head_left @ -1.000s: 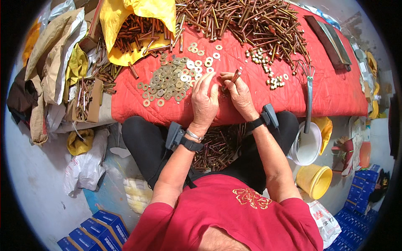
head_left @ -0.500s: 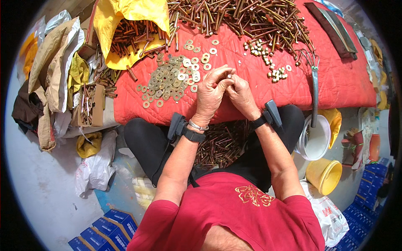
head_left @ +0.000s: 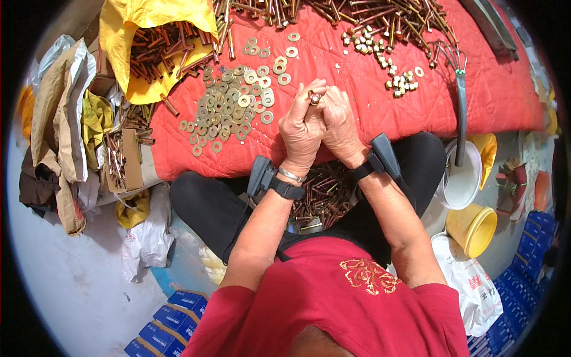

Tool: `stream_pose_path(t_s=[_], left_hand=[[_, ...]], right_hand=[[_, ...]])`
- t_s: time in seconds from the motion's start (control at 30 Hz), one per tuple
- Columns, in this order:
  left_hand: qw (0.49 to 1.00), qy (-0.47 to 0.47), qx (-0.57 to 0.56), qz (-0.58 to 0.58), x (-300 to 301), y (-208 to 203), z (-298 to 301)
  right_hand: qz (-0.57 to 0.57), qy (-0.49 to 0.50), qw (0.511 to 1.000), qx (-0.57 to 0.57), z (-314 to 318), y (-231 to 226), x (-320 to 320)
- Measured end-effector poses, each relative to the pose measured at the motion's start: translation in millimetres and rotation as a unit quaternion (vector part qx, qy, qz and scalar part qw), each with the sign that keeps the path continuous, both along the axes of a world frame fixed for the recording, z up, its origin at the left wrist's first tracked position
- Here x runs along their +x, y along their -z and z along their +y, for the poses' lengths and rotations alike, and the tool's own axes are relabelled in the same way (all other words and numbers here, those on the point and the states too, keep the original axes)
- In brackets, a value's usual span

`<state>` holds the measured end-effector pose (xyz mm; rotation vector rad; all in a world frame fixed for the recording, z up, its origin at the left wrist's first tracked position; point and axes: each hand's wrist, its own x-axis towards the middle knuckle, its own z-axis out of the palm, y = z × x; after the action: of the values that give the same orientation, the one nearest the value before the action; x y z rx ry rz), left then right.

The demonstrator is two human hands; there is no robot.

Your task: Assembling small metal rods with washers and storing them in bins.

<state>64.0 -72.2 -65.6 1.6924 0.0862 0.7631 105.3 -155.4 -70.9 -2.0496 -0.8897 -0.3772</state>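
Washers (head_left: pixel 229 104) on red cloth (head_left: pixel 476 89), buckets (head_left: pixel 467 229) nearby

Crimson short-sleeved shirt (head_left: pixel 333 285) with gold floral motif (head_left: pixel 370 275); black trousers (head_left: pixel 205 205); silver bangle (head_left: pixel 291 175), left wrist; black wrist straps (head_left: pixel 286 189) bearing dark grey modules (head_left: pixel 260 177).

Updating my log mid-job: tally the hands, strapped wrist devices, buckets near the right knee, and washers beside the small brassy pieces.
Left hand and right hand: 2
Wrist devices: 2
White bucket, yellow bucket: 2
Stray washer: 1
Total: 7
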Motion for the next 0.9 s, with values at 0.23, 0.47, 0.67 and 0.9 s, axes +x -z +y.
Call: stream_pose_path(t_s=[0.23,0.47,0.67,0.9], left_hand=[[1.0,0.004,-0.014,0.02,6.0,0.8,4.9],[0.999,-0.028,0.018,0.006,1.9,10.3,6.9],[0.984,0.091,-0.142,0.059,-3.0,-6.5,15.1],[0.991,0.06,-0.104,0.051,-2.3,-9.0,8.1]], right_hand=[[-0.031,0.01,0.999,-0.028,3.5,-3.6,5.6],[-0.014,0.001,1.0,-0.004,4.3,11.0,-0.6],[-0.004,-0.008,1.0,-0.023,0.9,17.6,8.4],[0.043,-0.033,0.999,-0.008,-2.5,18.3,10.0]])
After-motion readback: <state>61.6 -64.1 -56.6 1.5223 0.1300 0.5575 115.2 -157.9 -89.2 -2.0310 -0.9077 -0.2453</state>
